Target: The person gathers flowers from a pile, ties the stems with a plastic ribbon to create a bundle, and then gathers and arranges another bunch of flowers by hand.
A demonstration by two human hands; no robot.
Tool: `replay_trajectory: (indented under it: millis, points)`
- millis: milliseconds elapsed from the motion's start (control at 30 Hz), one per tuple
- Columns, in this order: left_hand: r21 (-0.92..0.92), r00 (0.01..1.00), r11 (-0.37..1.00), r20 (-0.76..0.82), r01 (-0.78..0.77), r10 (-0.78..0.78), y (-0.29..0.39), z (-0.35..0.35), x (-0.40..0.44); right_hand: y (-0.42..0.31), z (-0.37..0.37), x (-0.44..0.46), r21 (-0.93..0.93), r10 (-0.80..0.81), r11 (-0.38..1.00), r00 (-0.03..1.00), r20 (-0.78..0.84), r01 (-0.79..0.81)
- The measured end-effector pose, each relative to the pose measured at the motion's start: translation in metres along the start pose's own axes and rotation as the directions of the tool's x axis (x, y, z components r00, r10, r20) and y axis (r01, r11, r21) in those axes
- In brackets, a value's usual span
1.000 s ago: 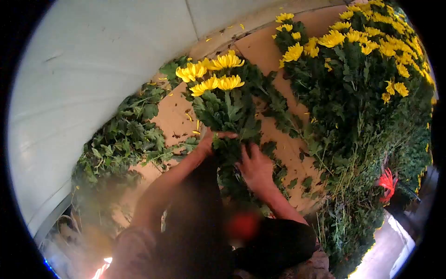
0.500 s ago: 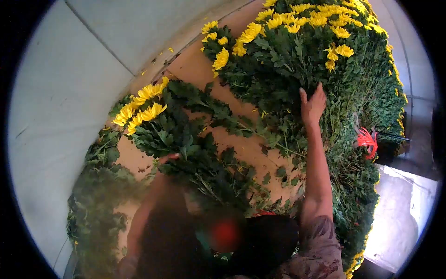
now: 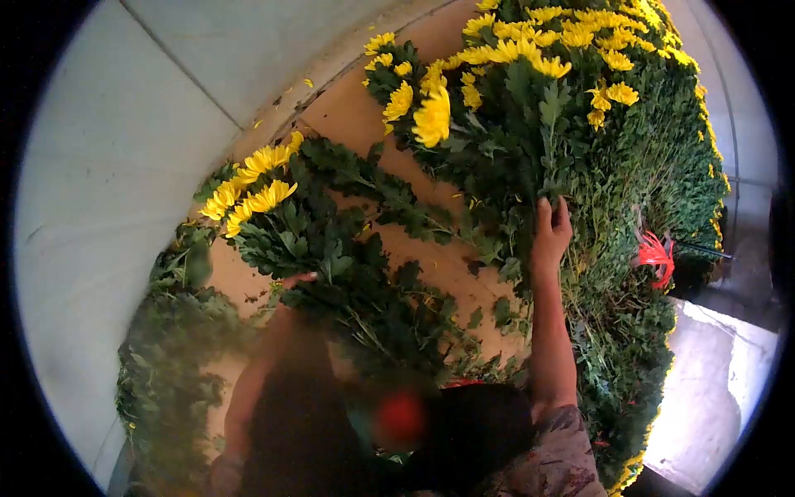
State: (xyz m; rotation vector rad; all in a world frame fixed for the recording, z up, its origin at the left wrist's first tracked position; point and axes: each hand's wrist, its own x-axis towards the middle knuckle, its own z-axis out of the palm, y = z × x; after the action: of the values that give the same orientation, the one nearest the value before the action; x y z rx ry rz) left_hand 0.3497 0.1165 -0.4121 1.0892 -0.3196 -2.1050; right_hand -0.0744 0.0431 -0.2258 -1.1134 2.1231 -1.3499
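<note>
My left hand (image 3: 300, 280) is closed around the stems of a bunch of yellow chrysanthemums (image 3: 286, 224); leaves cover most of its fingers. At the edge of the large heap of chrysanthemums (image 3: 638, 174), my right hand (image 3: 551, 236) is closed on leafy chrysanthemum stems (image 3: 542, 157), thumb and forefinger showing at their lower part. Above that hand, several yellow blooms (image 3: 517, 51) top the stems. One bloom (image 3: 431, 118) hangs out to the left, slightly blurred.
Loose leaves and a lone leafy stem (image 3: 397, 199) lie on the tan surface (image 3: 414, 253) between my hands. More cut greenery (image 3: 170, 348) is at the lower left. A red tie (image 3: 656, 258) sits on the heap's right side. A pale wall (image 3: 108, 166) curves along the left.
My right hand has drawn back toward me, and the stems and blooms above it have shifted, with one bloom swinging out to the left. The left hand and its bunch stay put.
</note>
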Motion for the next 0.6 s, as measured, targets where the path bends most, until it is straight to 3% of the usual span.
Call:
replay_trajectory:
  millis: [67,100,167,267,300,367,433,467,567,600]
  points:
    - [0.017,1.0,1.0,-0.005,-0.025,0.025,0.0,0.001,-0.003,-0.031,0.0,-0.019,-0.185,0.076,0.978,0.993,-0.086,-0.091]
    - [0.038,0.999,0.998,-0.003,-0.047,0.047,-0.001,0.002,-0.004,-0.032,-0.001,-0.027,-0.188,0.078,0.978,0.994,-0.075,-0.091]
    - [0.126,0.992,0.984,-0.004,-0.128,0.129,0.001,0.006,-0.016,-0.03,0.006,-0.049,-0.029,-0.052,0.998,0.991,0.127,0.056]
    - [0.331,0.928,0.874,0.012,-0.355,0.372,0.022,0.037,-0.043,-0.038,0.032,-0.075,0.01,0.059,0.998,0.936,0.347,-0.067]
    - [0.191,0.956,0.942,-0.053,-0.275,0.29,0.017,0.034,-0.038,-0.037,0.035,-0.077,-0.01,0.077,0.997,0.908,0.411,-0.08]
    - [0.021,0.979,0.983,-0.083,-0.183,0.184,-0.011,0.017,-0.024,-0.01,0.049,-0.076,-0.084,0.023,0.996,0.927,0.375,0.009]
    - [-0.065,0.999,0.997,-0.015,0.028,-0.029,-0.027,-0.015,0.005,-0.004,0.064,-0.068,-0.19,-0.077,0.974,0.969,0.237,0.124]
    - [-0.068,0.999,0.997,-0.011,0.03,-0.031,-0.028,-0.015,0.006,-0.018,0.061,-0.067,-0.155,-0.047,0.983,0.951,0.304,0.099]
    - [-0.237,0.974,0.95,-0.046,0.204,-0.221,-0.028,-0.02,0.01,0.001,0.06,-0.062,-0.149,0.032,0.989,0.951,0.309,0.015]
    - [-0.027,0.948,0.957,0.133,-0.29,0.291,-0.036,-0.029,0.02,0.005,0.058,-0.062,-0.148,0.025,0.989,0.95,0.311,0.023]
